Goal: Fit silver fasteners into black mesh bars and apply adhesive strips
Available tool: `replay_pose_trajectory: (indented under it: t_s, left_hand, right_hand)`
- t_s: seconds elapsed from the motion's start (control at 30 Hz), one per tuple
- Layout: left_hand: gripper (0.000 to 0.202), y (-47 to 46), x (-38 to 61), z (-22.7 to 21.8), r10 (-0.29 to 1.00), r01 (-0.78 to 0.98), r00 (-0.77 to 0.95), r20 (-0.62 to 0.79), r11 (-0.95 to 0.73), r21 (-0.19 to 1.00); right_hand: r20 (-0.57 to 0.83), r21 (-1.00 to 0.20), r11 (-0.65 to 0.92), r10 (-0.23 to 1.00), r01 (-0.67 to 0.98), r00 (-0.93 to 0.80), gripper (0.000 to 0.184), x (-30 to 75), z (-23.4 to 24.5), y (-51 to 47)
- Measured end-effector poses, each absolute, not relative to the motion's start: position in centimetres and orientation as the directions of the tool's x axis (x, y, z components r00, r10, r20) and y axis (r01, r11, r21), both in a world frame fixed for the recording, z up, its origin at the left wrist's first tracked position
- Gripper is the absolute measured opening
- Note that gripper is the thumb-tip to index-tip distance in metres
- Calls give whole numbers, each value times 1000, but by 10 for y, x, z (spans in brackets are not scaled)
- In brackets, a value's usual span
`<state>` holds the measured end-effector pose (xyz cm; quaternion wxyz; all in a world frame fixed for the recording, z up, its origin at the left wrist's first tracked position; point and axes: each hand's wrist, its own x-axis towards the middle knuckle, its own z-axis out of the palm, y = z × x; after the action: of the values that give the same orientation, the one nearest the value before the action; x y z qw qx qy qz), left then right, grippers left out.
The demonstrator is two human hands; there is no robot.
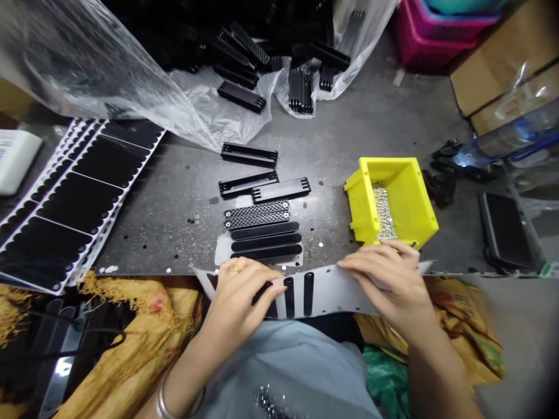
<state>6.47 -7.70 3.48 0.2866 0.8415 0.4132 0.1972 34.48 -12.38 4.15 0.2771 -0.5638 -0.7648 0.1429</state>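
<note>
A white backing sheet of black strip-shaped stickers lies bent over the table's front edge. My left hand is closed on the left part of this sheet, thumb and forefinger close together by a black strip. My right hand grips the sheet's right part, its fingertips near the yellow bin. Just beyond the left hand lies a row of black handle-like bars, some smooth on top and two with a lattice pattern. Behind them are several slotted black bars.
The yellow bin holds small shiny metal parts. Large black sticker sheets lie at left. A clear plastic bag spills black bars at the back. A phone, cardboard box and pink basket stand at right.
</note>
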Motion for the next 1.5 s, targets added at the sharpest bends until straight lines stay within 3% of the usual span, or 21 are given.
replay_pose_trajectory:
  t_s: [0.13,0.27,0.37,0.47,0.53,0.73,0.93,1.03,1.1,1.2,1.27,1.3,1.33,1.4,1.5]
  left_hand:
    - [16,-76,68,37,830,551,555,59,-420,721]
    - [26,-82,74,36,859,541,509,48,-362,759]
    - [21,-87,72,34,850,523,526,17,-339,782]
    - [49,-91,66,30,803,465,589,-87,-250,849]
    - [55,-93,64,27,801,416,587,-119,-172,893]
    - [48,-99,70,22,892,347,408,-195,46,937]
    - [35,-94,79,32,933,353,336,-132,6,936]
    - [31,-91,81,36,945,394,326,-33,-104,913]
    - [30,-91,79,34,945,485,318,80,-235,842]
    - [33,-92,75,26,898,615,370,238,-428,662]
    - [37,-88,73,19,840,634,453,299,-539,554]
    - [38,-85,73,17,811,629,488,321,-582,515]
    - [38,-79,73,16,794,627,501,344,-607,488]
    - [37,-65,69,16,808,653,451,380,-589,476]
    - [27,-44,54,21,903,736,250,351,-412,537]
  right_hand:
    - [378,-380,375,897,846,-228,22,316,36,-127]
    - [444,-460,498,846,735,-295,29,279,29,-125]
    - [429,-513,465,867,721,-254,31,277,21,-122]
    - [387,-522,402,898,752,-212,22,284,14,-121]
    - [399,-527,415,891,742,-216,16,286,13,-122]
    - [504,-459,513,823,726,-263,12,281,18,-132]
    - [453,-385,544,815,746,-360,25,273,10,-135]
    - [485,-449,579,798,681,-358,25,274,6,-136]
    - [428,-604,576,817,551,-386,18,284,9,-142]
    - [173,-952,240,933,189,-315,6,316,20,-156]
    - [22,-997,12,992,-78,-121,15,339,28,-162]
    - [-21,-991,-21,1000,-136,-2,14,347,32,-162]
    - [-34,-994,-22,994,-109,103,13,351,35,-160]
    - [-11,-990,-39,979,135,204,11,347,39,-146]
    - [61,-860,-16,989,510,133,11,322,41,-105]
